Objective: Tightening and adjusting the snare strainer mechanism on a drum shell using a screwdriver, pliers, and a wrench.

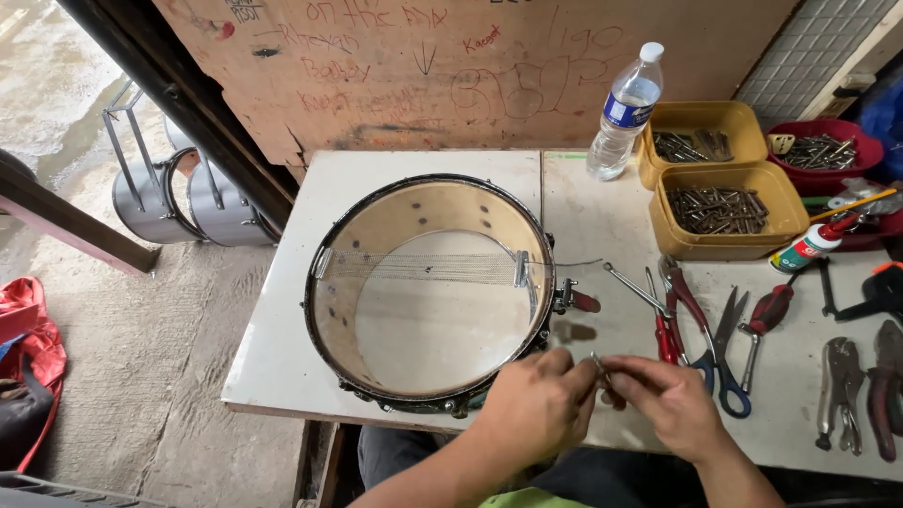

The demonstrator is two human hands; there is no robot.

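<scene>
My left hand [538, 400] and right hand [670, 403] pinch a small metal part [598, 365] between them. The drum [428, 292] sits just left on the table [602, 216].

A small metal part [596, 362], pinched between both hands' fingertips just beside the open drum shell [428, 287]

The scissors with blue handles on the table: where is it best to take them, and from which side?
Probably by the blue handle loops of the scissors. They lie nearest the table's front edge, beside the right hand, while the blades point away toward the trays, so coming from the near side looks safest.
</scene>
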